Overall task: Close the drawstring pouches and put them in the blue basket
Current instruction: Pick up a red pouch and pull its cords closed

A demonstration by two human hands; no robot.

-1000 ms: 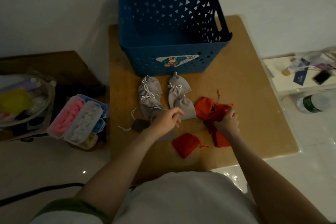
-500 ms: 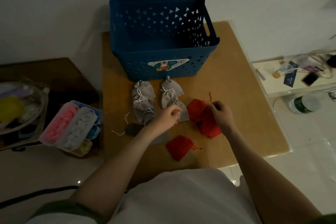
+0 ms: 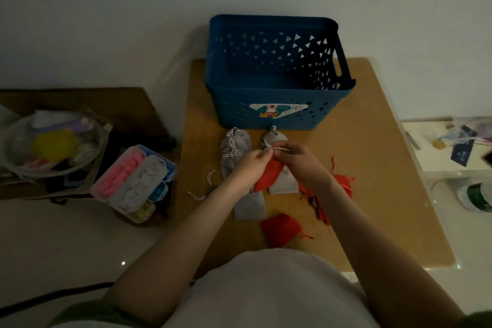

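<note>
While the left hand (image 3: pixel 249 168) and the right hand (image 3: pixel 299 165) both pinch the top of a red pouch (image 3: pixel 267 177) mid-frame, the blue basket (image 3: pixel 266 117) above looks empty; other pouches (image 3: pixel 281 229) lie waiting on the counter (image 3: pixel 378 194)

Dim scene: colours are being muted, frame edges are being bowed, and the blue perforated plastic basket (image 3: pixel 239 114) is being shadowed inside.

Only readable txt: "EP" on the sticker (image 3: pixel 278 110) w/ cartoon rabbit, on front wall of the blue basket (image 3: pixel 279 93), just beyond my fingers (image 3: pixel 286 148). Other print around: too small/blurred to read.
</note>
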